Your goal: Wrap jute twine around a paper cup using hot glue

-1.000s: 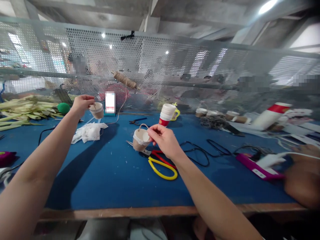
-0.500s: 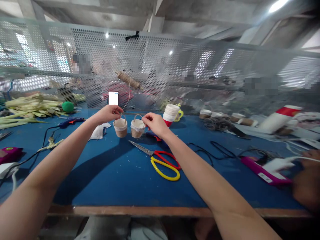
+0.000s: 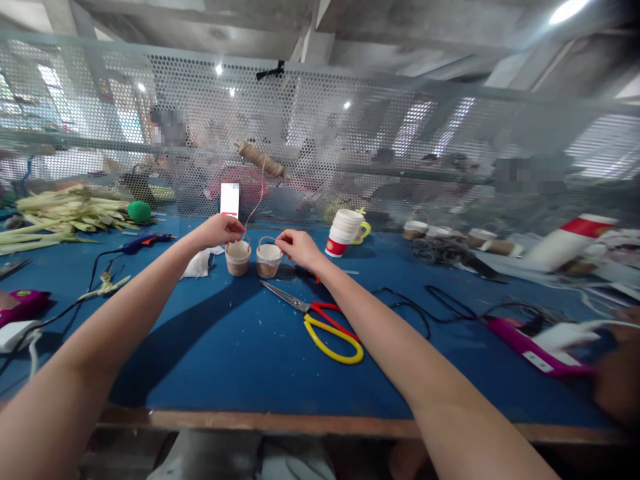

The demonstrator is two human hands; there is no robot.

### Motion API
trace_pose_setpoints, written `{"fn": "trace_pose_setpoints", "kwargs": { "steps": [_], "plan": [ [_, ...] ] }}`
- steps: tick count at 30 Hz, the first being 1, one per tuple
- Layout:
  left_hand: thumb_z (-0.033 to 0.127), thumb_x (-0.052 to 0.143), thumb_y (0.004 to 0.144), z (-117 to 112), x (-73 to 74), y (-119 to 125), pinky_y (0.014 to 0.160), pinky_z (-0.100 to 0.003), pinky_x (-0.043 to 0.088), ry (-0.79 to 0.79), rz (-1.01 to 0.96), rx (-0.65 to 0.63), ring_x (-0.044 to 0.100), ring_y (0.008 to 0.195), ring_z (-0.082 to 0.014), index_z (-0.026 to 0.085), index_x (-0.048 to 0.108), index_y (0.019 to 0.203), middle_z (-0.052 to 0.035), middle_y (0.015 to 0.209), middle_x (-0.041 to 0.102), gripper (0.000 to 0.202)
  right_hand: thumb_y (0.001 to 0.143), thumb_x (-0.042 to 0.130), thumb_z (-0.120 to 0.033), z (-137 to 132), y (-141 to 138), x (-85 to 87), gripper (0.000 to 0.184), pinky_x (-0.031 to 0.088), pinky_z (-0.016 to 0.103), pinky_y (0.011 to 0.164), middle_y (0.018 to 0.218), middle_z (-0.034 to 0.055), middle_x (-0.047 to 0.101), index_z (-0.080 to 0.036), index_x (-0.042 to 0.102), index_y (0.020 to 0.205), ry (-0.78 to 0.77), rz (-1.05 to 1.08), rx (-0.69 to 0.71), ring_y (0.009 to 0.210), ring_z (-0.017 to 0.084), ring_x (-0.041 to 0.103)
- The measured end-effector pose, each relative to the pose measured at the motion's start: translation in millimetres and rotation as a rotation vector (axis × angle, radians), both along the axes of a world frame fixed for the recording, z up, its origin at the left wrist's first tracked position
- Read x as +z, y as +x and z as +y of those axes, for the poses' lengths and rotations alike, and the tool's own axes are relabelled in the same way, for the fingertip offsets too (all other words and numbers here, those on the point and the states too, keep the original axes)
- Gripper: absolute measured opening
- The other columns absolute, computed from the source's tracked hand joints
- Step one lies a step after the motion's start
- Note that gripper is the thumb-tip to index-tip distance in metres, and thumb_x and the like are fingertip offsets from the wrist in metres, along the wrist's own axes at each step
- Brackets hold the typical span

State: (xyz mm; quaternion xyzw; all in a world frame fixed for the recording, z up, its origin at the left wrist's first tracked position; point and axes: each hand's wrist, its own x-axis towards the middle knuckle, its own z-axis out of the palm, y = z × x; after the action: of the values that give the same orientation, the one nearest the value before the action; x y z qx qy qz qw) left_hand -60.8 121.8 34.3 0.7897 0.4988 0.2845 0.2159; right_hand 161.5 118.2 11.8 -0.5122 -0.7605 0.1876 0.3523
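Head view: left bucket and right bucket side by side, one per hand.
From the scissors: right bucket just past the blade tip, left bucket past it and further left; both upright, narrow gap between. My left hand has its fingers pinched together at left bucket's handle. My right hand has right bucket's handle near the rim, same tight pinch. Each hand sits on its bucket's outer side. Can't tell if bases touch the table.
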Motion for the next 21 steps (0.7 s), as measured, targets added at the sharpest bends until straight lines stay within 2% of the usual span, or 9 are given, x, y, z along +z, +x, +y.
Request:
{"fn": "trace_pose_setpoints", "kwargs": {
  "steps": [4, 9, 13, 15, 18, 21],
  "plan": [
    [0.023, 0.052, 0.071, -1, 4.3, -2, 0.064, -0.025, 0.046, 0.034, 0.040, 0.014, 0.059, 0.069, -0.0148, 0.014, 0.066, 0.085, -0.0053, 0.077, 0.068, 0.022, 0.074, 0.053, -0.016, 0, 3, -0.8, 0.011, 0.043, 0.022, 0.055, 0.059, 0.0000, 0.061, -0.015, 0.063, 0.076, -0.001, -0.040, -0.011, 0.052, 0.010, 0.055],
    [0.025, 0.047, 0.074, 3, 5.5, -1, 0.066, -0.026, 0.045, 0.063, 0.051, 0.067, 0.060, 0.073, -0.0165, 0.012, 0.064, 0.092, -0.0082, 0.083, 0.068, 0.028, 0.078, 0.050, -0.016, -5, 11, -2.5, 0.013, 0.045, 0.022, 0.055, 0.062, 0.0010, 0.063, -0.015, 0.063, 0.079, -0.023, -0.067, -0.057, 0.052, 0.010, 0.058],
    [0.038, 0.056, 0.068, 3, 3.2, -3, 0.066, -0.028, 0.044, 0.046, 0.081, 0.076, 0.060, 0.078, -0.0203, 0.012, 0.061, 0.100, -0.0104, 0.090, 0.066, 0.041, 0.077, 0.056, -0.024, -10, 15, -7.2, 0.015, 0.045, 0.021, 0.052, 0.070, 0.0028, 0.065, -0.014, 0.062, 0.085, -0.050, -0.107, -0.080, 0.049, 0.008, 0.056],
    [0.042, 0.065, 0.059, 1, -1.3, -7, 0.065, -0.028, 0.045, -0.048, 0.128, 0.067, 0.061, 0.081, -0.0224, 0.011, 0.054, 0.113, -0.0124, 0.098, 0.064, 0.063, 0.073, 0.061, -0.031, -12, 15, -10.5, 0.027, 0.044, 0.021, 0.049, 0.084, 0.0067, 0.066, -0.013, 0.060, 0.093, -0.070, -0.136, -0.077, 0.046, 0.007, 0.055],
    [0.037, 0.073, 0.047, -1, -14.4, -14, 0.070, -0.028, 0.046, -0.202, 0.131, 0.041, 0.060, 0.089, -0.0243, 0.010, 0.038, 0.128, -0.0164, 0.110, 0.059, 0.093, 0.067, 0.067, -0.037, -12, 11, -14.6, 0.045, 0.044, 0.022, 0.049, 0.102, 0.0129, 0.063, -0.012, 0.056, 0.104, -0.081, -0.178, -0.062, 0.053, 0.009, 0.058],
    [0.030, 0.073, 0.047, -2, -32.2, -16, 0.073, -0.029, 0.046, -0.228, -0.041, -0.017, 0.060, 0.092, -0.0233, 0.012, 0.031, 0.130, -0.0168, 0.114, 0.056, 0.095, 0.063, 0.070, -0.037, -11, 6, -15.4, 0.052, 0.045, 0.024, 0.059, 0.105, 0.0134, 0.063, -0.013, 0.054, 0.107, -0.055, -0.219, -0.036, 0.072, 0.016, 0.062]
  ]
}}
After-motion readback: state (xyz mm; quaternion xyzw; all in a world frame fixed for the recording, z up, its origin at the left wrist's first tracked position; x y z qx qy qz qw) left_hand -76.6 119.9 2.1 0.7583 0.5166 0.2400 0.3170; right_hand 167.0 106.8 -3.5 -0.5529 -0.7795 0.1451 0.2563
